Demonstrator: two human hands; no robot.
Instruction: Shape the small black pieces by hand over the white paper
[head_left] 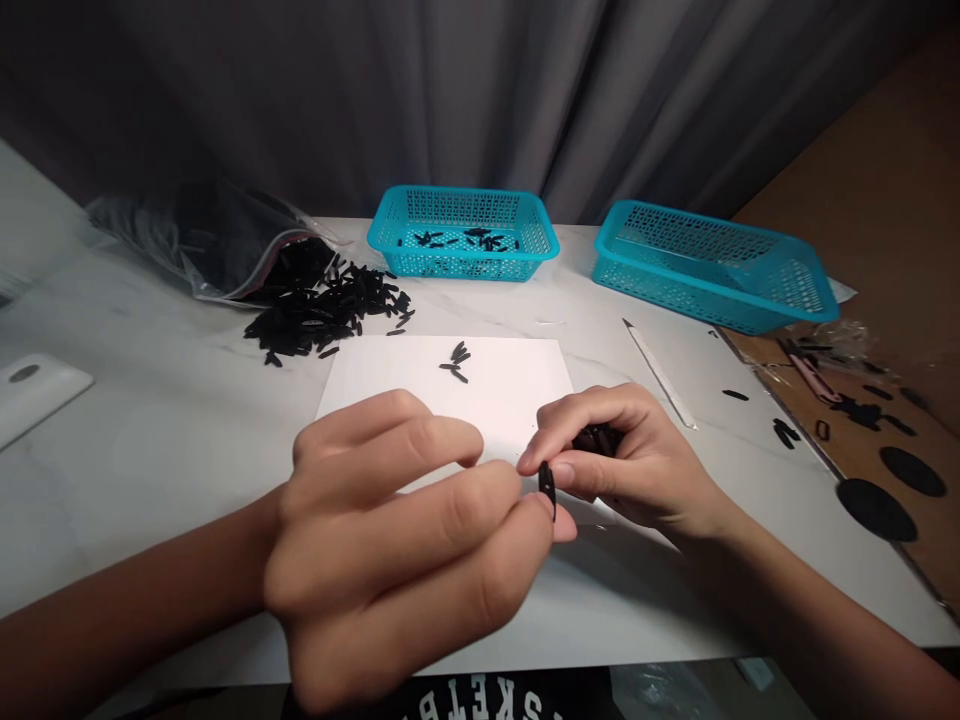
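Note:
My left hand is closed in front of me, its thumb and index finger pinching a small, narrow black piece with rounded ends. The thumb and index finger of my right hand touch the top of that same piece. More black pieces are tucked inside the curled fingers of my right hand. Both hands are raised over a white sheet of paper. A few loose black pieces lie on the sheet's far part.
Black pieces spill from a clear plastic bag. One blue basket holds several pieces; another blue basket stands right. A white pencil-like stick, black discs and a pink-handled tool lie at right.

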